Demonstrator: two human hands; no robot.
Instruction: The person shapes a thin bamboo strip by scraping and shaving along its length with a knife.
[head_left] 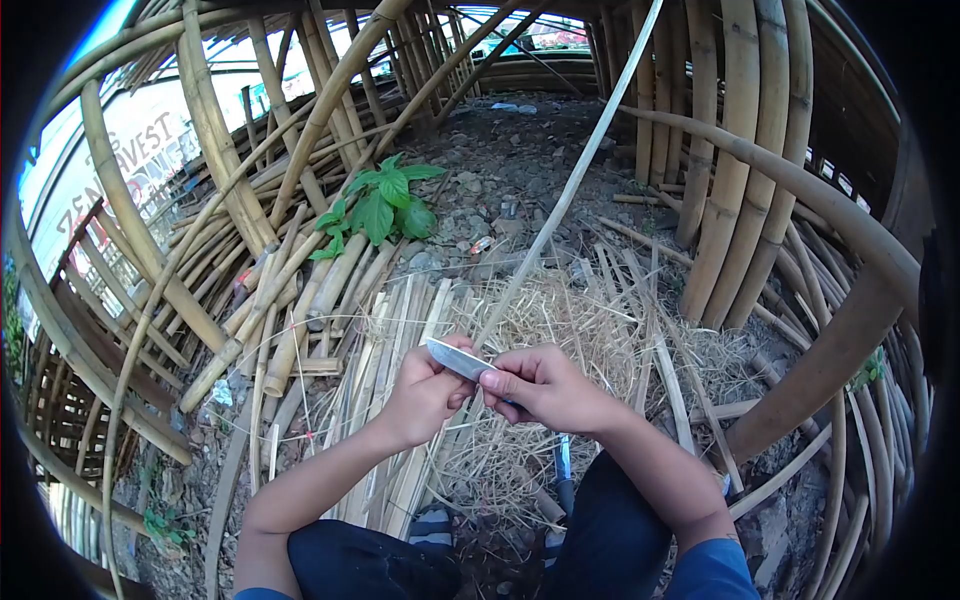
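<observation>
My right hand (pixel 535 385) is closed around a knife, with the thumb pressed on its flat side. The knife's blade (pixel 452 358) points left and lies across the fingers of my left hand (pixel 428 388). A long, thin bamboo strip (pixel 560 205) runs from between my hands up past the top of the view. My left hand is closed at the strip's lower end, which is partly hidden behind the blade and fingers. The knife's handle is hidden in my right hand.
Pale shavings (pixel 590 340) cover the ground beneath my hands. Split bamboo strips (pixel 395 320) lie to the left, and a second blade (pixel 563 458) with a dark handle rests between my legs. Upright bamboo poles (pixel 735 170) stand right; a leafy plant (pixel 385 200) grows ahead.
</observation>
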